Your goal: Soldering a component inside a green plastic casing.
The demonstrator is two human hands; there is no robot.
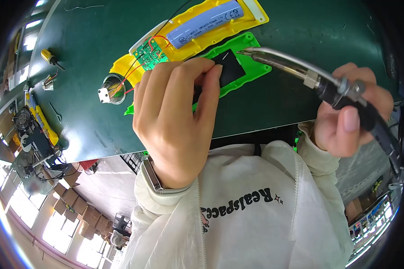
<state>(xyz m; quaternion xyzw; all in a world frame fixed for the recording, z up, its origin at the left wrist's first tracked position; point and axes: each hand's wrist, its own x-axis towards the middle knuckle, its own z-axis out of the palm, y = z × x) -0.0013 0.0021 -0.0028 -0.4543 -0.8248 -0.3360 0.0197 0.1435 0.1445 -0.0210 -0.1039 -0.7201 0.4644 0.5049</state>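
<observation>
My left hand (173,103) bends over a green plastic shell half (255,67), its thumb and index finger pinched together above the black panel (232,71) set in the shell. Whatever sits in that pinch is hidden. My right hand (336,132) grips a soldering iron (288,66) with a thin metal tube running along it; its tip hovers at or just above the panel's far edge. Beyond lies a yellow shell half (256,20) holding a blue cylindrical battery (206,23). Red and black wires join a green circuit board (153,54) and a round lamp head (116,89).
The work surface is a dark green mat (309,27). A small yellow-handled screwdriver (49,57) and a small metal part (48,82) lie at the left. Farther left are a yellow-and-black tool (45,119) and a fan (23,117). Stacked cardboard boxes (85,213) stand beyond the table.
</observation>
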